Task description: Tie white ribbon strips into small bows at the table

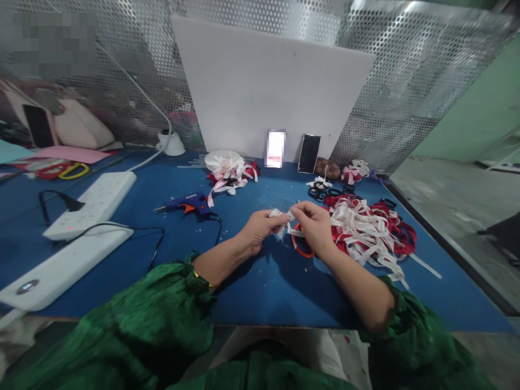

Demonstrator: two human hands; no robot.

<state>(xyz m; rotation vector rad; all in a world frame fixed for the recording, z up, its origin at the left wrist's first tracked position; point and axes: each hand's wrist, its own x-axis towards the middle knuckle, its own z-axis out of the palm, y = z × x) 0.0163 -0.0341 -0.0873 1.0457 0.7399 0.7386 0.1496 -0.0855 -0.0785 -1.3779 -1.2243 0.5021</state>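
Over the middle of the blue table, my left hand [260, 228] pinches a small bunch of white ribbon [277, 214] between thumb and fingers. My right hand [314, 225] is closed at the same ribbon, its thumb and fingertips meeting on the right side of the bunch. Below the right palm shows an orange-red loop [303, 250], like a scissors handle; whether it lies on the table or hangs from the hand I cannot tell. Just right of that hand spreads a pile of white and red ribbon strips [359, 227]. Left of my hands lies a blue glue gun [189, 204].
White power strips [93, 203] with cables occupy the left side. Ribbon bows [231, 173] sit beside a white dish [221, 159] at the back. A lit phone [275, 149] and a dark phone [309, 154] lean against a white board [268, 81]. Black hair ties [325, 192] lie behind the pile.
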